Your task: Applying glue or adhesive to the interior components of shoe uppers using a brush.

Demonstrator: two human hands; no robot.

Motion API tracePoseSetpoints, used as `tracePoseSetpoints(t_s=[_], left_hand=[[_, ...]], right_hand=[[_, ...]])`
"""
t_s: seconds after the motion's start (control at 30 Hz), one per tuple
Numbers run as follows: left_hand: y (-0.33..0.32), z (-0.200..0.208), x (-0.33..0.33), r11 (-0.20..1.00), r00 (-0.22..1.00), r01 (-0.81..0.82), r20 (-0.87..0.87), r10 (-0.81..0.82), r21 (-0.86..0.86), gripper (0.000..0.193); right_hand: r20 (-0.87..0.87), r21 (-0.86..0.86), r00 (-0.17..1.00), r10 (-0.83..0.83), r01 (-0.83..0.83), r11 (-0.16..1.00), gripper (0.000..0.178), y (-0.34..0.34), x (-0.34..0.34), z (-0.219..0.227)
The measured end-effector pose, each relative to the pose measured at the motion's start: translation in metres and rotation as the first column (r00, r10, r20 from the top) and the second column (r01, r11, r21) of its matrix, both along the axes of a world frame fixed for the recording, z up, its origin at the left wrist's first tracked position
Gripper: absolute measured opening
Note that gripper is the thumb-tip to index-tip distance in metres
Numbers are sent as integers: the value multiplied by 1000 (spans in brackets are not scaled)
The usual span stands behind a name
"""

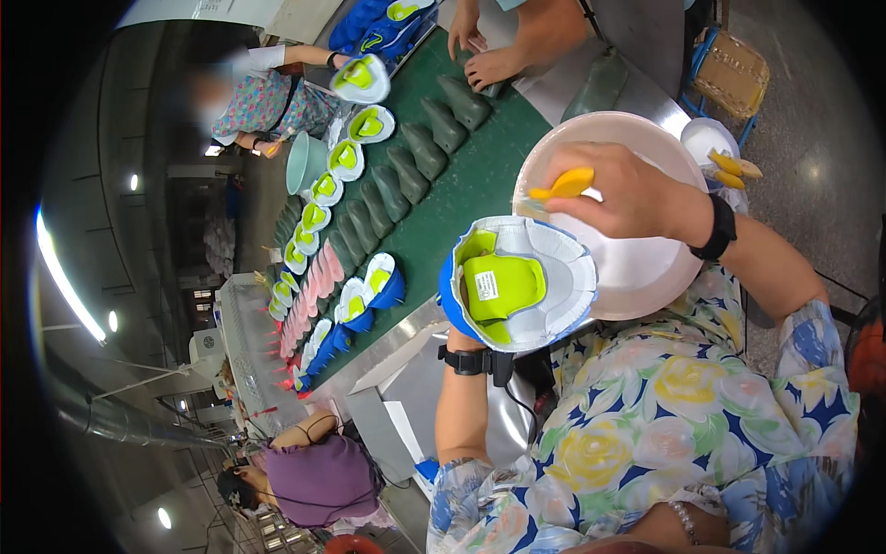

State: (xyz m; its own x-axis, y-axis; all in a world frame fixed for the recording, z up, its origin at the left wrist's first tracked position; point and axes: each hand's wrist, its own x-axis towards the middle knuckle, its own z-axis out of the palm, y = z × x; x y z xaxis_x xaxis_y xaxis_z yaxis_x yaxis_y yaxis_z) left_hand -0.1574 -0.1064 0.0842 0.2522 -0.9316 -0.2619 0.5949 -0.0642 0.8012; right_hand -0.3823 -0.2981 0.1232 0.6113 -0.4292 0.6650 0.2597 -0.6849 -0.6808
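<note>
With the fingers of the right hand (pixel 632 192) closed around a yellow-handled brush (pixel 570 182) over the pale bowl (pixel 639 288), the shoe upper (pixel 554 284) at the bowl's left edge should be steadied by the left hand (pixel 464 341), whose hidden grip cannot be judged, for even strokes.

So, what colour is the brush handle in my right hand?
Yellow brush handle, clearest in the head view.
</note>
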Motion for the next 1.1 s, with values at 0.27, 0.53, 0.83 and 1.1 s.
tracePoseSetpoints(t_s=[0.27,0.53,0.83,1.1], left_hand=[[9,-10,15,992,991,-126,-53,126,-1,57],[5,-20,19,989,995,-70,-72,61,-131,48],[63,-121,175,900,762,-434,515,393,-44,26],[106,-176,293,635,668,-702,607,431,322,85]], right_hand=[[-231,-332,962,149,-222,917,13,5,-2,-11],[-94,91,996,5,4,996,22,4,41,-2],[-445,405,895,-28,229,885,18,3,-8,-11],[-490,562,847,206,126,818,10,11,11,-29]])
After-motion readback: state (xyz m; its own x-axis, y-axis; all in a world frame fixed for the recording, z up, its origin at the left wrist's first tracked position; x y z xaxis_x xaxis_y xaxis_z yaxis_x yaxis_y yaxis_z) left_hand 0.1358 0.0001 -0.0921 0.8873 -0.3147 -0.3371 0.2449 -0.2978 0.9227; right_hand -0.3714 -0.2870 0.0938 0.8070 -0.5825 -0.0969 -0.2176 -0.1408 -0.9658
